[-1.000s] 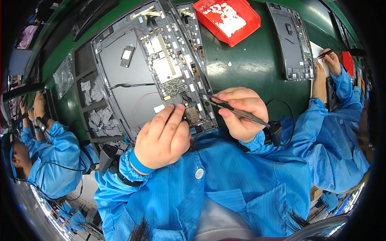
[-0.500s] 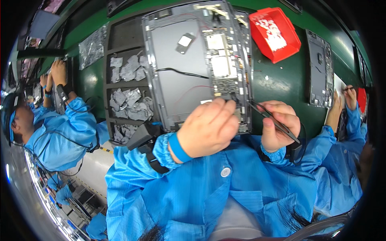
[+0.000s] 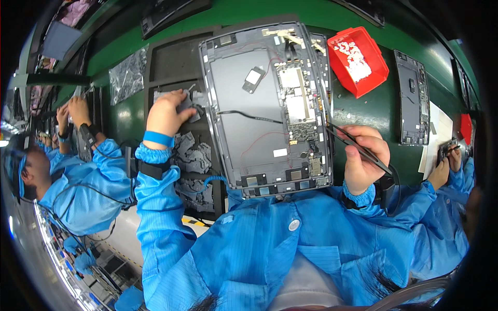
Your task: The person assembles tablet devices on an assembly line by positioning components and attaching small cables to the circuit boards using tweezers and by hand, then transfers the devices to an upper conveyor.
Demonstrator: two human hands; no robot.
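My left hand (image 3: 167,115) is over a dark compartment tray (image 3: 168,66), among thin grey sheet pieces (image 3: 196,98). Its thumb stands apart from the bent fingers, with grey pieces showing between them; no firm grip shows. Black tweezers (image 3: 362,150) are held in my right hand (image 3: 367,155), their tips by the right edge of an opened tablet-like device (image 3: 238,129). That device lies in front of me, its circuit board (image 3: 296,98) exposed along the right side. A small dark part with a white label (image 3: 253,79) and a black cable (image 3: 249,116) rest on it.
Behind the device to the right stands a red bin (image 3: 381,67) holding small white pieces. Another opened device (image 3: 413,98) lies farther right. A clear plastic bag (image 3: 128,75) is left of the tray. Co-workers in blue sit on both sides.
My left hand has moved off the device's near end, leftward to the grey pieces in the tray. My right hand keeps the tweezers beside the device. The whole view has shifted slightly.
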